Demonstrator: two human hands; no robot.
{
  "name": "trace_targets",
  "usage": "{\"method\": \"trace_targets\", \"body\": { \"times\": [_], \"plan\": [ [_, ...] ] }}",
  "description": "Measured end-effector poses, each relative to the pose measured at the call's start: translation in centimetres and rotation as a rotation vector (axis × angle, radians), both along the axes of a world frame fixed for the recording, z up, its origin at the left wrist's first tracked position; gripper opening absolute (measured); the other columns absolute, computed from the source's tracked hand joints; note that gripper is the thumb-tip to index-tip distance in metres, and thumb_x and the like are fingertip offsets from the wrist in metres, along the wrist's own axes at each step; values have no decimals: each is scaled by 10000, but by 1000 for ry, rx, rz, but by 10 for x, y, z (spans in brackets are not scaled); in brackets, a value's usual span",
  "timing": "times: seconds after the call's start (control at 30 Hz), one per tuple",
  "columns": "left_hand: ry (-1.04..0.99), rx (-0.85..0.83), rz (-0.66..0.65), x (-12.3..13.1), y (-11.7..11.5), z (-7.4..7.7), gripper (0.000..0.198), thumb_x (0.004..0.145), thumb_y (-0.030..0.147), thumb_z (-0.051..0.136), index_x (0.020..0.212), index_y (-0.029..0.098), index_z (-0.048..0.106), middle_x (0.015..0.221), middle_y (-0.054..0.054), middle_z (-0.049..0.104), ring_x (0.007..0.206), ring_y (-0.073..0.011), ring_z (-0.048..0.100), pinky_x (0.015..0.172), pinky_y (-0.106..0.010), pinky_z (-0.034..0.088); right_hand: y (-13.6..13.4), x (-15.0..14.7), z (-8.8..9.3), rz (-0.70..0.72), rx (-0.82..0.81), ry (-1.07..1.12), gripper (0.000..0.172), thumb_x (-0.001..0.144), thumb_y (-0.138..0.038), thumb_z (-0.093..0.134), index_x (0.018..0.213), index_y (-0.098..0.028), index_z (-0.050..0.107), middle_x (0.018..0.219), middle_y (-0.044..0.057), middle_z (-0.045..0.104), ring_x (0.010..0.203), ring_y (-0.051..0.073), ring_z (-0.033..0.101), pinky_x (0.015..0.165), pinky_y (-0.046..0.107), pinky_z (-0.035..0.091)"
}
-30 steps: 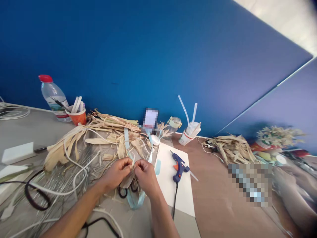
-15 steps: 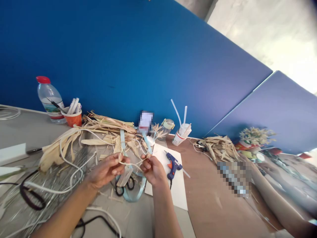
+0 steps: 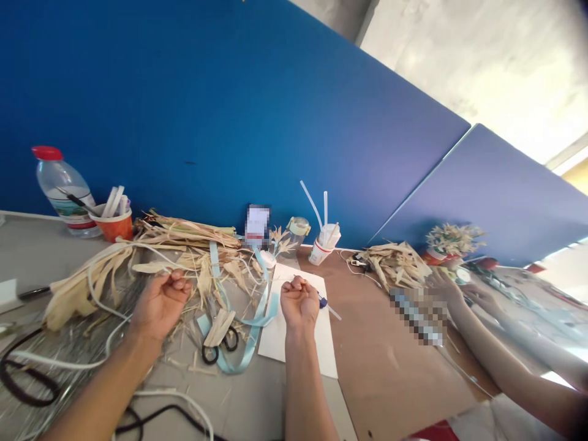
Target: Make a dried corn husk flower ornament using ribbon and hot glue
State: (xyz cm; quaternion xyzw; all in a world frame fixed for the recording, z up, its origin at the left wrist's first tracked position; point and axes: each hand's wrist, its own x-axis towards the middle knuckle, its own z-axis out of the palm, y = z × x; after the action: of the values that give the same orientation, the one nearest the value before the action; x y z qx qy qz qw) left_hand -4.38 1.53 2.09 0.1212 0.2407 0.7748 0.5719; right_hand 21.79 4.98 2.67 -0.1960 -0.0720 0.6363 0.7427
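Observation:
My left hand (image 3: 160,303) hovers over the dried husk pile (image 3: 184,242) with its fingers pinched together. To its right, above the white paper sheet (image 3: 294,346), my right hand (image 3: 299,300) is closed in a fist. Each hand grips an end of a thin husk strand that barely shows. Between the hands lie black-handled scissors (image 3: 220,348) under a husk piece (image 3: 217,327), with a light blue ribbon (image 3: 248,346) looped about them. My right hand hides most of the blue glue gun (image 3: 324,301).
A water bottle (image 3: 59,187) and an orange cup (image 3: 114,223) stand at the back left, a paper cup of glue sticks (image 3: 323,244) and a jar (image 3: 296,229) mid-back. Black and white cables (image 3: 101,361) cross the near left. Another person's hand (image 3: 448,291) reaches near a second husk pile (image 3: 390,263).
My hands, together over the scissors, have pulled far apart, left going left and right going right. The view has swung right, bringing another person's arm into sight.

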Motion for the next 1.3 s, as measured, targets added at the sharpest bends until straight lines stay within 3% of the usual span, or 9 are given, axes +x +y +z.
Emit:
{"method": "trace_targets", "body": {
  "times": [0.33,0.43,0.5,0.57,0.7,0.77,0.9,1.03,1.3],
  "plan": [
    [597,-71,642,5,5,2,92,698,158,621,726,191,539,647,42,589,558,-120,567,633,-295,492,-5,15,5,-77,182,64,119,700,-101,471,676,-196,403,654,-48,432,525,79,434,559,248,410],
    [822,-103,736,6,3,-1,125,759,172,587,880,200,595,878,-8,647,660,-144,629,719,-331,504,-9,10,11,-80,190,96,105,697,-110,487,680,-196,429,663,-46,448,517,78,427,570,252,418],
    [941,-71,638,10,-2,-1,270,753,141,603,1008,227,624,1133,-44,607,744,-145,650,739,-302,499,-13,-1,14,-22,187,60,84,712,-135,504,699,-202,455,702,-38,484,507,78,418,593,268,434],
    [947,-48,456,17,-8,-1,318,708,104,653,999,231,672,1150,-46,599,736,-133,649,711,-248,493,-17,-15,16,67,175,7,74,728,-166,524,705,-211,469,768,-25,528,512,77,424,616,279,449],
    [918,-39,103,31,-18,3,106,719,161,684,810,196,725,654,1,614,543,-116,541,533,-192,441,-25,-41,18,235,123,-40,102,722,-191,567,686,-213,474,761,-32,540,536,71,469,618,246,461],
    [835,-40,-99,35,-20,5,69,714,232,707,743,171,721,560,7,570,467,-109,470,436,-190,366,-29,-50,17,284,83,-60,109,714,-186,590,692,-211,486,727,-41,539,534,67,487,613,234,467],
    [771,-19,-217,37,-21,8,146,682,282,738,760,158,738,628,-13,604,459,-90,411,415,-198,308,-36,-65,15,393,112,-172,150,685,-192,659,687,-197,508,703,-48,570,528,64,542,589,214,468],
    [858,-14,-351,38,-23,9,171,679,269,735,828,186,750,744,-40,661,546,-120,490,463,-209,346,-41,-77,8,428,157,-336,158,670,-196,689,675,-179,532,655,-51,580,507,77,579,531,193,442],
    [901,111,-528,46,-25,1,288,734,236,693,1020,204,713,829,-57,682,530,-102,491,464,-204,368,-38,-81,-3,450,36,-296,165,662,-228,663,717,-187,514,679,-39,639,402,67,483,448,221,443]
  ]
}}
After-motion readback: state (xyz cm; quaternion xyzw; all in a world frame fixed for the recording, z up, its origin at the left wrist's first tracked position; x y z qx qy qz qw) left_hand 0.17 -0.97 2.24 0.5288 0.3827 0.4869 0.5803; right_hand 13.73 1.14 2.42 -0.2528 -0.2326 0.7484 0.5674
